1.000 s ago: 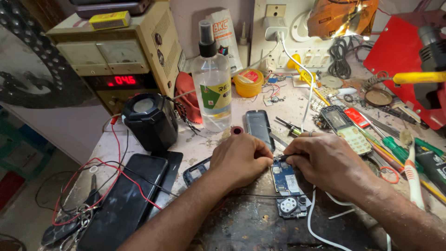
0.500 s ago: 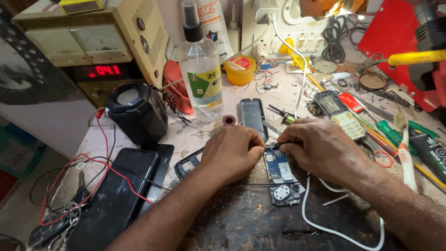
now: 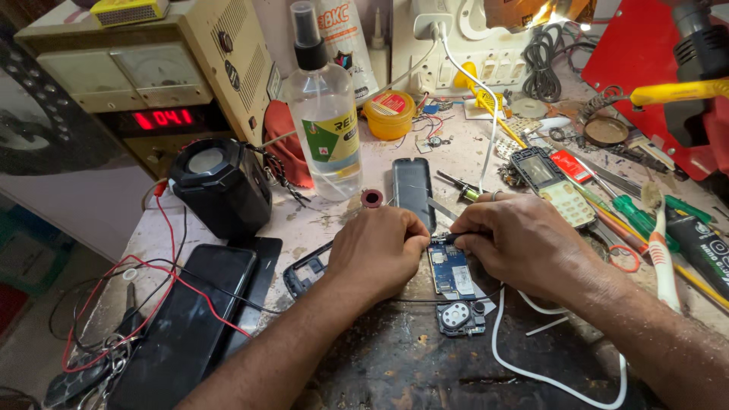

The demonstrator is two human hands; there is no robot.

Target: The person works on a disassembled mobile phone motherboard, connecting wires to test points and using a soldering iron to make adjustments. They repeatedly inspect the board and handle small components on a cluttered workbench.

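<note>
Stained, cluttered tabletop (image 3: 334,220), bearing a spray bottle (image 3: 325,121), black speaker (image 3: 220,186), dark phone (image 3: 186,326), blue circuit board (image 3: 452,269), yellow tin (image 3: 389,114), white cable (image 3: 547,364).

— What did we count on the bench?

— We counted two hands, a left hand (image 3: 380,250) and a right hand (image 3: 524,243), over one bare circuit board (image 3: 452,272).

— And phones?

— We saw one black smartphone (image 3: 182,326), one keypad handset (image 3: 553,187), one dark back cover (image 3: 414,190) and one empty phone frame (image 3: 307,269).

— Anything else?

— We tallied one spray bottle (image 3: 326,121), one yellow tin (image 3: 389,114), one black speaker (image 3: 220,186), one power supply (image 3: 144,76), one toothbrush (image 3: 661,235) and one small red ring (image 3: 372,199).
</note>
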